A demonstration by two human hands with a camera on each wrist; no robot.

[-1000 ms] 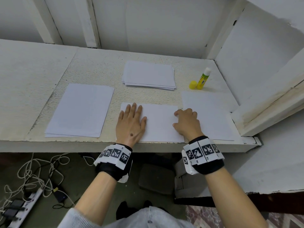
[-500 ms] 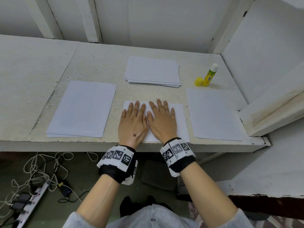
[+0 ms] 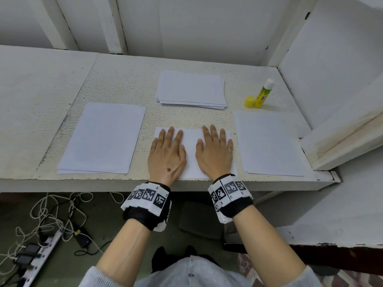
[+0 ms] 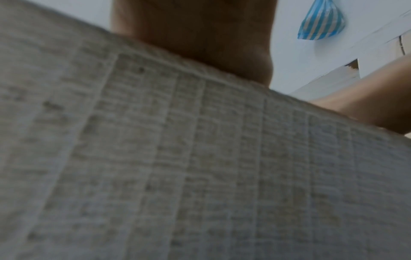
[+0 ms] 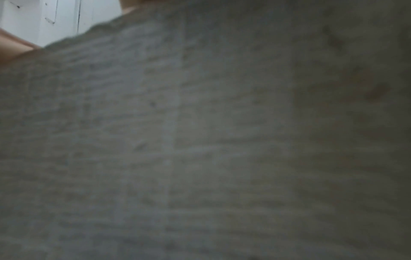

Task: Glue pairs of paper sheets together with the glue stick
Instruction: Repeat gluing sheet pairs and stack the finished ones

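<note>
Hands flat, I press my left hand [image 3: 166, 156] and right hand [image 3: 215, 155], fingers straight and holding nothing, on the middle sheets [image 3: 191, 154] at the worktop [image 3: 124, 79] edge, the uncapped glue stick [image 3: 263, 94] standing far right; more paper [image 3: 191, 89] likely awaits.

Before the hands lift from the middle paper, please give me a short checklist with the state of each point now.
1. Left hand flat on the middle paper: ok.
2. Right hand flat on the same paper, fingers straight: ok.
3. Sheets bonded with edges matched: cannot tell, the hands cover much of it.
4. Glue stick upright and within view at the far right: ok.
5. Yellow cap on the stick: not ok, it stands beside it.
6. Fresh sheets ready in the far stack: ok.
</note>
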